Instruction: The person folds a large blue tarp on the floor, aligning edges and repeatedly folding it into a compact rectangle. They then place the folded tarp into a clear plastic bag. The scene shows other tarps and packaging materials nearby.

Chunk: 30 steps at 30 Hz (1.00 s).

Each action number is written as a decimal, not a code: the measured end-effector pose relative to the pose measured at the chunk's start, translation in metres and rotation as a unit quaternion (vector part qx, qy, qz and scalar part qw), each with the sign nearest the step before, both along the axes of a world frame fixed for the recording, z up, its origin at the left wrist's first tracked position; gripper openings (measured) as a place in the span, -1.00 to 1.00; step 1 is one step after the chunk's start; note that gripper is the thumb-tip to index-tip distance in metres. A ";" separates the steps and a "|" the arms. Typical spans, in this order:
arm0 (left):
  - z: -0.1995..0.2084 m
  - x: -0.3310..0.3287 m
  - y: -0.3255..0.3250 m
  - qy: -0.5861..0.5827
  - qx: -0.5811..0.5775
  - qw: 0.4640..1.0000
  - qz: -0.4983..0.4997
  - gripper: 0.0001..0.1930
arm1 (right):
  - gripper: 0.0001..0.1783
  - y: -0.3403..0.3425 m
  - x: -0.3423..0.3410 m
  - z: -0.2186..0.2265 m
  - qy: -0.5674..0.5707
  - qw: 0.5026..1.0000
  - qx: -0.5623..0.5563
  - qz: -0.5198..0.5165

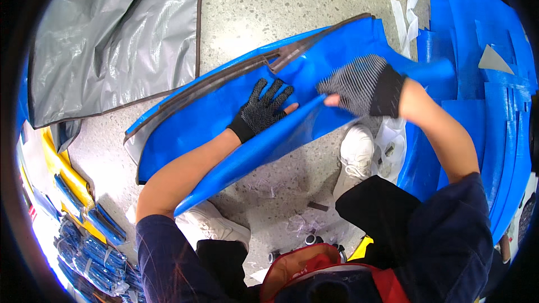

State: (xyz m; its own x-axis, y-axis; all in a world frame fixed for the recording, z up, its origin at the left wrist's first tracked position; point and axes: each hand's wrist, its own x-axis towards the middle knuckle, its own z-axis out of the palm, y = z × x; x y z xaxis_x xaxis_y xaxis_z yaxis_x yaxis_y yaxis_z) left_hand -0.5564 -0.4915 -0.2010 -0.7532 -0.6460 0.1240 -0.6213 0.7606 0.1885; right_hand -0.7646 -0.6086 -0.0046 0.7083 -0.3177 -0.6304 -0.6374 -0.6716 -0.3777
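Two gloved hands on a blue sheet [219, 109] laid across the middle of the head view, its length running from eight o'clock to two
The left hand [263, 108], at the centre, lies palm down on the sheet with its fingers spread; the right hand [359, 85], towards two o'clock, is blurred, its fingers curled down at a raised fold, and whether they pinch it cannot be told; dark trim [289, 50] follows the sheet's upper edge; a grey sheet [123, 39] lies at ten o'clock, a pile of blue pieces [469, 115] at three, bundled blue packs [101, 261] at eight; a white shoe [357, 147] stands just below the right hand, towards four o'clock
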 end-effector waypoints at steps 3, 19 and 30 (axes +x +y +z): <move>0.006 0.000 0.000 0.041 0.020 0.999 -0.026 -0.41 | -0.47 -0.010 -0.011 -0.010 -0.033 0.957 0.285 -0.046; 0.037 -0.078 -0.038 0.030 0.146 0.988 -0.038 -0.52 | -0.32 0.181 -0.152 -0.044 -0.020 0.997 -0.077 0.016; -0.004 -0.183 -0.042 0.213 0.339 0.902 -0.160 -0.52 | -0.71 0.072 -0.122 0.026 0.067 0.980 -0.143 -0.125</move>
State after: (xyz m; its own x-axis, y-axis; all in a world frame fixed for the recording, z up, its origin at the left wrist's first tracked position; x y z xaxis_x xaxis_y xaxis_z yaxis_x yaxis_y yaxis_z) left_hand -0.7389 -0.5337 -0.2055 -0.8918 -0.4403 0.1042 -0.1516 0.5076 0.8481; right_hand -0.8869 -0.5368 0.0209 0.5037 -0.6468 -0.5726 -0.8258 -0.5550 -0.0996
